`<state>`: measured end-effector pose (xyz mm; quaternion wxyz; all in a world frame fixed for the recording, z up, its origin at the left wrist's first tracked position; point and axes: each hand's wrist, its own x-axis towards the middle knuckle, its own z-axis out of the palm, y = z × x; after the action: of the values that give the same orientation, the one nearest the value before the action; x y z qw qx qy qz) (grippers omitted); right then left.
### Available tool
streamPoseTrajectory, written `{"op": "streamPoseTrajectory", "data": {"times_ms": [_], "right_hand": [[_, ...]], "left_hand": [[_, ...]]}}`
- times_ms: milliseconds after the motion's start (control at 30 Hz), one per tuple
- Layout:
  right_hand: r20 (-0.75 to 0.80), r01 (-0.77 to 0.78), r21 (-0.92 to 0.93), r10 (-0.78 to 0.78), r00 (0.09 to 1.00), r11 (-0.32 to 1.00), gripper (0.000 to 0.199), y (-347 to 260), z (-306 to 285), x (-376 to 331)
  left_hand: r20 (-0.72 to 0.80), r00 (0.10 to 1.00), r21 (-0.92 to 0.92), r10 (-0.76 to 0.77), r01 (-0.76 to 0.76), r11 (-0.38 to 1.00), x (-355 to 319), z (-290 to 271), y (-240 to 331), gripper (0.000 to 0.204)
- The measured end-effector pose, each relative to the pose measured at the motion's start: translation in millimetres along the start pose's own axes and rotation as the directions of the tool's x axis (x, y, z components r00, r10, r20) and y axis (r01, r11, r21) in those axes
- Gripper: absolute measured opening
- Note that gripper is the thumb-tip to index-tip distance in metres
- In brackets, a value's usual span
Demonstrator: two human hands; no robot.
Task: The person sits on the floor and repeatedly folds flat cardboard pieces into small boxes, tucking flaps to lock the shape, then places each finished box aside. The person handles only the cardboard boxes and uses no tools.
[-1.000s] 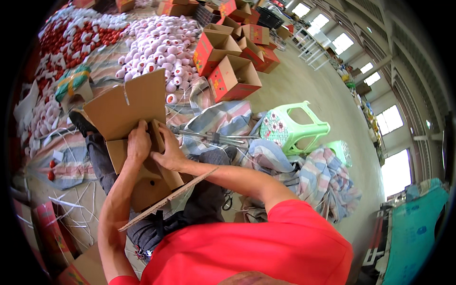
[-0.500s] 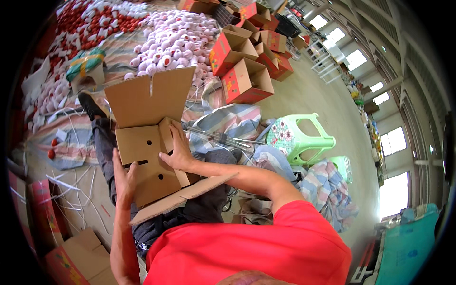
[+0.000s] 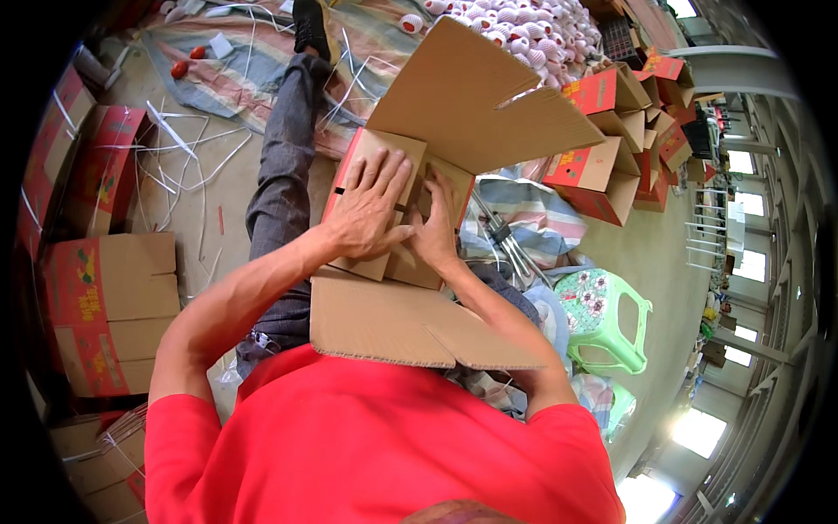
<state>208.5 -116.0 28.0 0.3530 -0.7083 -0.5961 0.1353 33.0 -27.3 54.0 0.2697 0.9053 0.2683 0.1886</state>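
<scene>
A brown cardboard box (image 3: 388,147) with red outer sides rests between my legs. Its large far flap (image 3: 476,100) stands up, and its near flap (image 3: 384,314) leans toward my red shirt. My left hand (image 3: 371,205) lies on the left inner panel, fingers stretched and a little apart. Beside it, my right hand (image 3: 436,223) presses with extended fingers along the right inner panel. The thumbs come close together over the middle of the box. Neither hand grips anything visible, though some of the right fingers are partly hidden.
Flattened red-and-brown cartons (image 3: 140,306) lie at the left near loose white straps (image 3: 205,188). Open cartons (image 3: 602,166) and a heap of fruit in pink foam nets (image 3: 546,44) are at the far right. A green stool (image 3: 611,319) and metal rods (image 3: 506,240) stand at right.
My left hand has moved from the box's left edge onto its inner panel. The right hand has stayed on the right panel. The view has turned, shifting the box rightward in it.
</scene>
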Motion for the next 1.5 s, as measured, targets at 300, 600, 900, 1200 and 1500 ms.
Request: {"op": "streamPoseTrajectory", "data": {"times_ms": [300,600,900,1200,1500], "right_hand": [[0.130,0.167,-0.159,-0.147,0.980,0.973,0.042,35,9,18],[0.232,0.324,-0.272,-0.265,0.936,0.906,0.035,27,16,17],[0.231,0.257,-0.219,-0.206,0.951,0.941,0.037,18,21,9],[0.224,0.278,-0.033,-0.264,0.938,0.960,0.048,19,-18,5],[-0.396,0.162,-0.100,-0.188,0.899,0.982,0.049,-12,-44,-49]], "left_hand": [[0.126,0.975,0.231,0.185,-0.211,0.950,27,31,-36,0.064],[-0.009,0.998,-0.615,-0.059,0.041,0.788,-59,-48,-47,0.047],[-0.301,0.952,-0.700,0.061,-0.264,0.664,-95,-84,24,0.024],[0.029,0.905,-0.831,-0.425,0.258,0.493,-45,-69,20,0.041],[-0.307,0.940,-0.606,-0.147,-0.074,0.792,-65,-69,-17,0.051]]}}
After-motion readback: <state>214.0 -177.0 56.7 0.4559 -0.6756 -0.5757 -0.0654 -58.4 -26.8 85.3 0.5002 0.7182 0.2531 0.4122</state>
